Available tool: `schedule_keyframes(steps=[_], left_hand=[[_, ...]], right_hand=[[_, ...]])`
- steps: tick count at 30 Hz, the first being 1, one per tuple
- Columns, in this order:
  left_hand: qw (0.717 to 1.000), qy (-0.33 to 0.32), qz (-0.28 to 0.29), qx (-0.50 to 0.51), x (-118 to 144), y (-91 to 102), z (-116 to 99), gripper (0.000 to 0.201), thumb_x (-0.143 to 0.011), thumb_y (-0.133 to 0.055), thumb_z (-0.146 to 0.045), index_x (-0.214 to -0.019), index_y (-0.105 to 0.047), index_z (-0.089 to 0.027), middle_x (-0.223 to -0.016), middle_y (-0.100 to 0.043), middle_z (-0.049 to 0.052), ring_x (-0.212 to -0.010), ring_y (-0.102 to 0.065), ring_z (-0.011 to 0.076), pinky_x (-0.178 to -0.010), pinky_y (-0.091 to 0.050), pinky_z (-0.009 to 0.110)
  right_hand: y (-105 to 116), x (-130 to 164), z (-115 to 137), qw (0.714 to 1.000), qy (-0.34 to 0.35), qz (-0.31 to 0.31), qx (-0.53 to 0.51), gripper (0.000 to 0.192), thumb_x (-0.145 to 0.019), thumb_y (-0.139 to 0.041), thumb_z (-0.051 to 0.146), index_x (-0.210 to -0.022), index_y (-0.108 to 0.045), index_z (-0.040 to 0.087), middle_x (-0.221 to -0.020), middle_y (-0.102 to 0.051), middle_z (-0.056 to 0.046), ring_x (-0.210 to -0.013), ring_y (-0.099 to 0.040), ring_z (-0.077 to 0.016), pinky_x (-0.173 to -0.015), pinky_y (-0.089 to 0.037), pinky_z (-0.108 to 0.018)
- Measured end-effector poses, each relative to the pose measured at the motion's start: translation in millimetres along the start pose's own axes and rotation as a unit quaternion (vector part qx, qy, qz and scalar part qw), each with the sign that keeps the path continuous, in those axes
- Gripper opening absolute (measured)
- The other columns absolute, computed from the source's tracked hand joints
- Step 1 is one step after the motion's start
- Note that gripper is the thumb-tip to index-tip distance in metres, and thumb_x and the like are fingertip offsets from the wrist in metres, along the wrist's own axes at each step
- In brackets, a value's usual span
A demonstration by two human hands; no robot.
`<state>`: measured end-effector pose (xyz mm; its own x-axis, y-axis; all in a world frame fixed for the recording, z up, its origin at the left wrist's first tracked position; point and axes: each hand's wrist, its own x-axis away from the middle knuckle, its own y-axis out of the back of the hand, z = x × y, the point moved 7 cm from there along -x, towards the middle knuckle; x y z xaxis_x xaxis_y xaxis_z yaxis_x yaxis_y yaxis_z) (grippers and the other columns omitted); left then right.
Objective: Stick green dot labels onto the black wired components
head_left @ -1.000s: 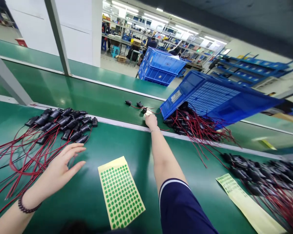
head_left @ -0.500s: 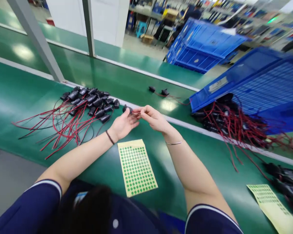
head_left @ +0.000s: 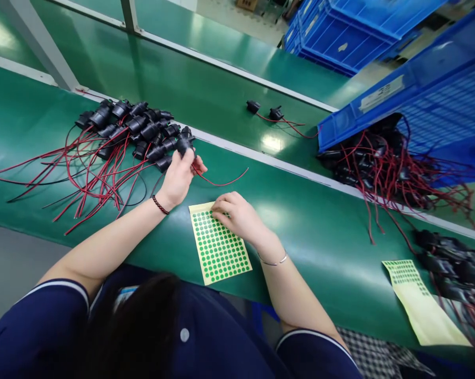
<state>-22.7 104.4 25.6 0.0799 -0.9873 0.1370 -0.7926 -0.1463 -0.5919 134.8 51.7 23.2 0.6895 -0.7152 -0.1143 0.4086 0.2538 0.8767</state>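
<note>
My left hand is closed round a black plug-like socket with a thin red wire trailing to the right. It is beside a pile of similar black sockets, whose red and black leads spread to the left. My right hand rests over the upper part of a pale yellow sheet of green dot stickers. Its thumb and fingers are bent together at the top rows of dots. Whether a sticker is between the fingertips is hidden.
Behind a metal rail, two black sockets lie on green surface. A tilted blue crate stands at right beside a tangle of wired sockets. Nearer are a partly used sticker sheet and more black parts. A metal post rises at left.
My hands have parted. The left has carried the socket left toward the pile, and the right has let go of the red wire and come down onto the sticker sheet. The view has tilted downward.
</note>
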Motion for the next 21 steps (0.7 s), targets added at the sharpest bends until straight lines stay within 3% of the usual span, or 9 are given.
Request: schedule_keyframes(steps=[5, 7, 10, 12, 14, 17, 21], left_hand=[[0.972, -0.098, 0.037, -0.209, 12, -4.8, -16, 0.033, -0.073, -0.079, -0.024, -0.094, -0.054, -0.022, -0.086, -0.061, -0.004, -0.079, -0.058, 0.012, -0.081, -0.044, 0.026], [0.932, -0.092, 0.111, -0.334, 17, -12.5, -15, 0.027, -0.07, -0.079, -0.019, -0.086, -0.058, -0.021, -0.078, -0.059, -0.004, -0.074, -0.055, 0.0133, -0.078, -0.041, 0.027], [0.832, -0.03, 0.252, -0.493, 24, -19.0, 3, 0.019, -0.068, -0.078, -0.017, -0.072, -0.059, -0.02, -0.065, -0.055, -0.003, -0.065, -0.049, 0.0151, -0.072, -0.038, 0.028], [0.781, -0.015, 0.302, -0.546, 28, -17.7, 14, 0.018, -0.068, -0.076, -0.016, -0.068, -0.059, -0.02, -0.062, -0.054, -0.002, -0.065, -0.05, 0.0176, -0.072, -0.039, 0.03], [0.745, -0.035, 0.329, -0.579, 30, -17.8, 19, 0.017, -0.066, -0.076, -0.013, -0.068, -0.061, -0.021, -0.064, -0.057, 0.0, -0.071, -0.054, 0.0212, -0.076, -0.04, 0.031], [0.697, -0.055, 0.364, -0.615, 34, -21.1, 25, 0.017, -0.065, -0.076, -0.012, -0.071, -0.063, -0.021, -0.071, -0.064, 0.003, -0.08, -0.06, 0.025, -0.08, -0.043, 0.033], [0.663, 0.003, 0.352, -0.661, 33, -18.6, 28, 0.014, -0.07, -0.073, -0.018, -0.079, -0.063, -0.021, -0.075, -0.066, 0.002, -0.078, -0.062, 0.0229, -0.074, -0.044, 0.031]], right_hand=[[-14, 5, -1, 0.999, -0.019, 0.027, 0.007, 0.03, -0.087, -0.071, 0.035, -0.113, -0.069, 0.019, -0.114, -0.069, -0.013, -0.105, -0.059, -0.0308, -0.09, -0.052, -0.05], [-17, 6, -4, 0.999, -0.024, 0.028, 0.005, 0.03, -0.087, -0.072, 0.036, -0.111, -0.07, 0.019, -0.112, -0.069, -0.013, -0.105, -0.06, -0.031, -0.09, -0.051, -0.049], [-18, 8, -8, 0.999, -0.031, 0.018, 0.015, 0.029, -0.087, -0.072, 0.038, -0.109, -0.07, 0.02, -0.116, -0.069, -0.013, -0.108, -0.06, -0.0317, -0.091, -0.049, -0.049], [-17, 9, -9, 0.999, -0.035, 0.001, 0.017, 0.034, -0.087, -0.072, 0.041, -0.114, -0.067, 0.021, -0.124, -0.067, -0.013, -0.114, -0.059, -0.0319, -0.094, -0.047, -0.048], [-15, 10, -11, 0.999, -0.036, -0.013, 0.008, 0.039, -0.087, -0.071, 0.042, -0.119, -0.064, 0.022, -0.126, -0.068, -0.012, -0.118, -0.059, -0.0308, -0.096, -0.045, -0.046], [-14, 10, -14, 0.999, -0.041, -0.021, -0.003, 0.033, -0.087, -0.072, 0.04, -0.115, -0.066, 0.023, -0.112, -0.073, -0.009, -0.11, -0.063, -0.0284, -0.092, -0.045, -0.044], [-11, 12, -21, 0.997, -0.059, -0.052, -0.022, 0.024, -0.084, -0.076, 0.032, -0.104, -0.068, 0.022, -0.095, -0.076, -0.006, -0.094, -0.068, -0.0247, -0.086, -0.046, -0.04]])
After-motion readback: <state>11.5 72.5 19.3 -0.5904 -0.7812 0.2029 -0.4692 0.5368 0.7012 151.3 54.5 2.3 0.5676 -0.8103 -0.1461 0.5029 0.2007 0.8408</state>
